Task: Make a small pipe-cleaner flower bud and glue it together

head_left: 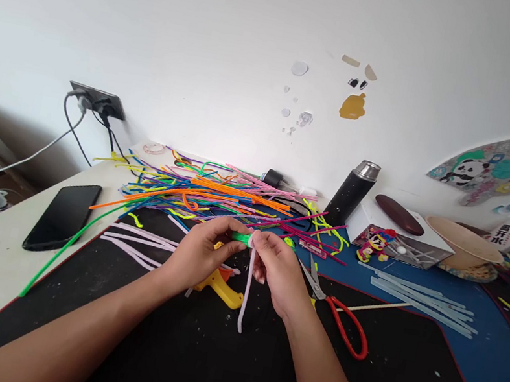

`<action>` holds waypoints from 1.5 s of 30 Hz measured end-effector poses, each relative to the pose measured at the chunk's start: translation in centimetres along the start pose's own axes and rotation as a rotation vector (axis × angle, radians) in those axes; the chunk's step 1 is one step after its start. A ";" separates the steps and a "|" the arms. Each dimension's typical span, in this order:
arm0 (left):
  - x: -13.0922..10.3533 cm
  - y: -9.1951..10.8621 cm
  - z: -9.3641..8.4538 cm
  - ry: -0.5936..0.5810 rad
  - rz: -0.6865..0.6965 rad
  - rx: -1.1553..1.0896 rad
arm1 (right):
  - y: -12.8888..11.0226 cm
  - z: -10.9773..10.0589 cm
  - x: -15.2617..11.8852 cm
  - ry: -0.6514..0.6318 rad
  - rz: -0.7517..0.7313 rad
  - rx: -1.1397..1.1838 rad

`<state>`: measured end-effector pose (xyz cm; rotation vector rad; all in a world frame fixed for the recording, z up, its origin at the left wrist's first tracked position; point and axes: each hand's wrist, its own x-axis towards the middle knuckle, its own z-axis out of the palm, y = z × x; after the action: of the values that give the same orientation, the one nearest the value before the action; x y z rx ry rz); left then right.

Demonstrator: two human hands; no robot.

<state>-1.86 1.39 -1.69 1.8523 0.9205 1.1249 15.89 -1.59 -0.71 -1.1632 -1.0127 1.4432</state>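
My left hand (pixel 205 248) pinches a small bright green pipe-cleaner piece (pixel 241 238), held just above the black mat (pixel 147 356). At the right end of that piece, my right hand (pixel 278 267) pinches a white pipe cleaner (pixel 244 301), whose loose length hangs straight down. My fingers hide where the white and green parts meet. Beneath my hands lies a yellow hot glue gun (pixel 225 290), partly covered by them. Scissors (pixel 349 329) with red handles rest open to the right of my right hand. Several white pipe cleaners (pixel 138 237) lie left of my left hand.
Many coloured pipe cleaners (pixel 215 191) are heaped along the wall. A phone (pixel 63 216) lies at left. Toward the right stand a black flask (pixel 352 192), a white box (pixel 404 240) and a small pipe-cleaner figure (pixel 375 245); glue sticks (pixel 427 302) lie before them.
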 end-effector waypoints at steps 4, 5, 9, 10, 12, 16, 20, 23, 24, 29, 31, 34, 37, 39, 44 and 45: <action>-0.1 0.1 0.0 0.005 0.044 0.019 | 0.1 0.0 0.0 -0.010 0.012 0.012; -0.1 0.1 0.0 0.009 0.053 0.024 | 0.2 0.0 0.0 -0.015 0.015 0.019; -0.1 0.3 0.1 0.026 0.076 0.039 | 0.2 0.0 0.0 -0.030 0.014 0.036; -0.1 0.4 0.1 0.031 0.078 0.040 | 0.2 0.0 0.0 -0.030 0.011 0.033; 0.0 0.4 0.1 0.039 0.079 0.041 | 0.2 0.2 0.0 -0.026 0.008 0.026; 0.0 0.2 0.2 0.053 0.063 0.040 | 0.3 0.5 0.0 -0.026 0.004 0.020; -0.1 0.1 0.1 0.051 0.045 0.038 | 0.3 0.6 -0.1 -0.046 -0.010 0.022; -0.1 0.0 0.1 0.030 0.020 0.001 | 0.3 0.5 -0.1 -0.047 -0.011 0.035; -0.1 0.1 0.1 0.026 0.006 -0.016 | 0.2 0.4 -0.1 -0.046 -0.009 0.041; 0.0 0.1 0.1 0.024 -0.027 -0.049 | 0.2 0.3 0.0 -0.041 -0.009 0.064; 0.1 0.1 0.1 0.028 -0.021 -0.028 | 0.2 0.3 0.0 -0.044 -0.015 0.053; 0.1 0.2 0.0 0.028 0.001 0.012 | 0.1 0.5 -0.1 -0.050 -0.007 0.035; 0.0 0.3 0.0 0.027 0.035 0.039 | 0.0 0.6 -0.1 -0.041 -0.005 0.026; 0.0 0.4 0.0 0.034 0.053 0.059 | 0.1 0.6 -0.1 -0.039 -0.006 0.026; 0.0 0.5 0.0 0.047 0.056 0.085 | 0.4 0.5 0.0 -0.057 -0.009 0.038; 0.0 0.5 0.0 0.050 0.053 0.089 | 0.4 0.5 0.0 -0.060 -0.014 0.039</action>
<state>-1.77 1.13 -1.24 1.9381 0.9685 1.1841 15.31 -1.68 -1.00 -1.0885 -1.0270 1.4885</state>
